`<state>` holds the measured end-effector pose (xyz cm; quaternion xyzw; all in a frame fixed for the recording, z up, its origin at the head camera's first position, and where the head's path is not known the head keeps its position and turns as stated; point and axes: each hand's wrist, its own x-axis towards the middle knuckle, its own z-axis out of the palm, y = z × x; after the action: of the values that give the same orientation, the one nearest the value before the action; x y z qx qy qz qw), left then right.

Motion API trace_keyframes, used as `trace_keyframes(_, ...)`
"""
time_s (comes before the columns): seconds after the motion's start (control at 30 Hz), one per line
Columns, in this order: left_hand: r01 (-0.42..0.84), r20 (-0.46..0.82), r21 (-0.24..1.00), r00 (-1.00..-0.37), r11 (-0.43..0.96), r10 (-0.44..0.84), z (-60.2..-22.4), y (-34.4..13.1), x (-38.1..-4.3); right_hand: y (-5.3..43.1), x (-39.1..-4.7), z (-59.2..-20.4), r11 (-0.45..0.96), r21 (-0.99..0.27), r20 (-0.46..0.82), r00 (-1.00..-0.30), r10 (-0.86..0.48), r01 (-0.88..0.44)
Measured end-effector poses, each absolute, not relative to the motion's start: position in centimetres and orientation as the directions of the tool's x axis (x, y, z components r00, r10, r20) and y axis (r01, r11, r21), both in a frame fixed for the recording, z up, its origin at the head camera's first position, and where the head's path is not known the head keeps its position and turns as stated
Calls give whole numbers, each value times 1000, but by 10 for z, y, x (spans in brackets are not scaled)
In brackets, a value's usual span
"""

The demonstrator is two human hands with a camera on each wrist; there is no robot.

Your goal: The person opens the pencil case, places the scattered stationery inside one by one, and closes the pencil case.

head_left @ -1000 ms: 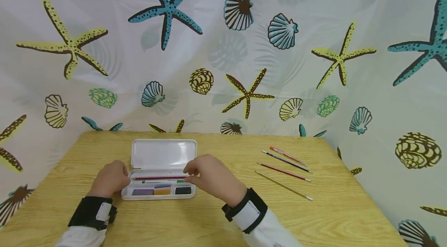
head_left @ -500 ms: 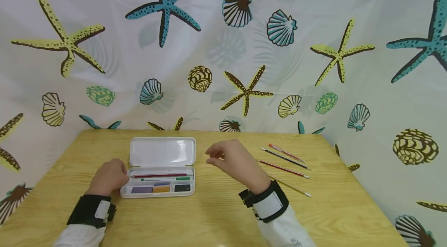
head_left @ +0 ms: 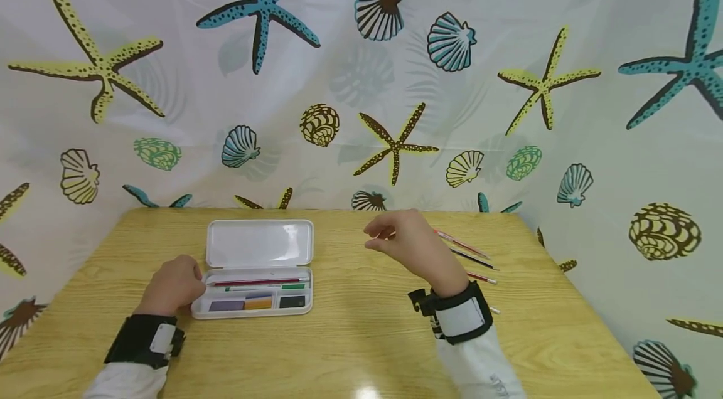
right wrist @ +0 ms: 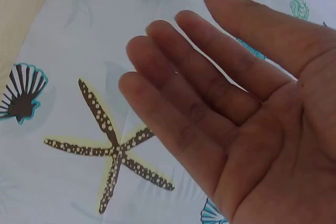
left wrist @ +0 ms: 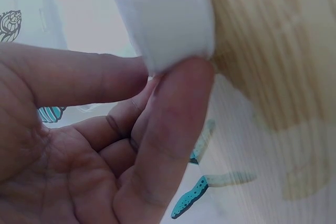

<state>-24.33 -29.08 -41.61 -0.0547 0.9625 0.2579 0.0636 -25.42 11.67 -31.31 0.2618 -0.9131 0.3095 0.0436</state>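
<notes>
A white pencil case (head_left: 198,311) lies with its lid (head_left: 260,243) folded back on the table's left side. Inside are a red pencil (head_left: 260,281), a green-and-white pen (head_left: 294,287), a purple block (head_left: 227,305), an orange-and-blue eraser (head_left: 258,302) and a black block (head_left: 292,302). My left hand (head_left: 172,286) pinches the case's left end between thumb and finger, and the left wrist view shows the case's white corner (left wrist: 173,24) there. My right hand (head_left: 420,248) hovers over the table right of the case, fingers loosely bent, holding nothing; its palm (right wrist: 262,145) is bare.
Several pencils lie on the right of the wooden table (head_left: 339,336), partly hidden by my right hand and wrist: a red-capped one (head_left: 463,243), a dark one (head_left: 474,258), a red one (head_left: 482,278). A patterned cloth (head_left: 339,73) hangs behind.
My right hand has moved from the case's right end, up and to the right toward the pencils. The left hand stays at the case. The view has shifted slightly.
</notes>
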Motion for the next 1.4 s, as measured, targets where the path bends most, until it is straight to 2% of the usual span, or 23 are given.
trace_keyframes(0.23,-152,-162,488,-983,860,-82,-418,-291,-244,138,-260,-309,703,-560,190,-894,-405,-438)
trace_keyframes(0.77,-143,-157,493,-985,858,-74,-416,-292,-243,176,-274,-307,777,-524,169,-937,-306,-348)
trace_keyframes(1.4,-144,-150,491,-985,859,-79,-416,-290,-243,196,-305,-343,837,-511,-10,-973,-232,-195)
